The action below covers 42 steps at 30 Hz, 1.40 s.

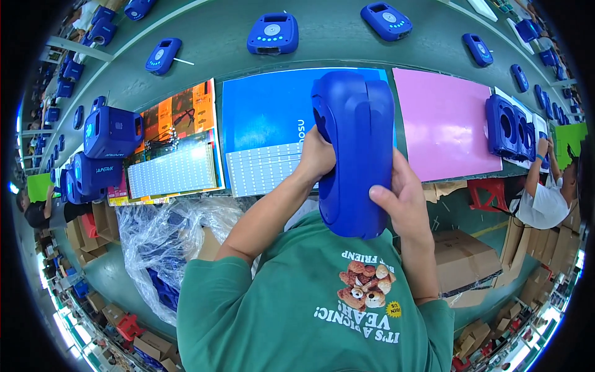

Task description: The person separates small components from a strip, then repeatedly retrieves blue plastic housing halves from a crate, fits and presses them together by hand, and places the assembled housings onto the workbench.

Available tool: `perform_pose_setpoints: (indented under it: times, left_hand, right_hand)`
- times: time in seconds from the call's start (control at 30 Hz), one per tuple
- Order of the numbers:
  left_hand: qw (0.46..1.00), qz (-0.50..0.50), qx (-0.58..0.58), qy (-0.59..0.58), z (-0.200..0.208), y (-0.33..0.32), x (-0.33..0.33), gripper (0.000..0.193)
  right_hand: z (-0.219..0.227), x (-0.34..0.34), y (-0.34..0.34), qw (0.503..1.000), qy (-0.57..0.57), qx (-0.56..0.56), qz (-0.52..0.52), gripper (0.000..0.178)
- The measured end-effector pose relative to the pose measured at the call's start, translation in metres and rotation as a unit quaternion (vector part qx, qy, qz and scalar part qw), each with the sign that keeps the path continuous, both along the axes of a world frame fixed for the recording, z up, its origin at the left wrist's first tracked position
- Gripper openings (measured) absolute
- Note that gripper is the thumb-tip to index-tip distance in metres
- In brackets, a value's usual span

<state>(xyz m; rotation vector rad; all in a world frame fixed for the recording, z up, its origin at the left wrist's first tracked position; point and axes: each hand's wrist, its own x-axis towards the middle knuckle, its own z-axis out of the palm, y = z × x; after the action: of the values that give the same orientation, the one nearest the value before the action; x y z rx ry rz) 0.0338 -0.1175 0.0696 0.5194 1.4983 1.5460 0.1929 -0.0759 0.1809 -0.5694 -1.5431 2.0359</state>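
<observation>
A large blue plastic housing (359,161), rounded at its ends, is held up in front of my chest, above the near edge of the table. My left hand (317,154) reaches into the opening on its left side, with the fingers hidden inside. Against the right side my right hand (406,201) is closed, its thumb lying on the near face and the other fingers mostly behind it. Below the housing lies a blue board (266,118), bearing a sheet of small white labels (257,170).
Blue housings (111,133) stand at the left, beside more label sheets (173,168) and thin black cables (162,142). To the right are a pink board (443,118) and open blue frames (509,127). Blue panels (273,34) line the conveyor beyond. A co-worker (545,192) is at right.
</observation>
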Motion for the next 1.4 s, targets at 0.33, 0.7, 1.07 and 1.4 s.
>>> perform_pose_setpoints:
  times: [0.33,0.7,1.07,1.4]
  left_hand:
    - [0.994,0.025,0.015,-0.102,-0.008,-0.003,0.013,0.04]
    - [0.992,-0.001,0.015,-0.125,-0.038,-0.019,-0.01,0.042]
    - [0.992,-0.026,0.027,-0.121,-0.06,-0.028,-0.016,0.036]
    - [0.981,-0.033,-0.001,-0.19,-0.039,-0.041,-0.023,0.049]
  right_hand:
    - [-0.011,0.005,0.005,1.0,-0.026,-0.008,0.015,0.05]
    - [-0.012,-0.017,-0.009,0.997,-0.049,-0.049,0.015,0.057]
    - [-0.015,-0.033,-0.022,0.995,-0.039,-0.097,0.001,0.058]
    - [-0.024,-0.039,-0.034,0.989,-0.13,-0.027,-0.059,0.039]
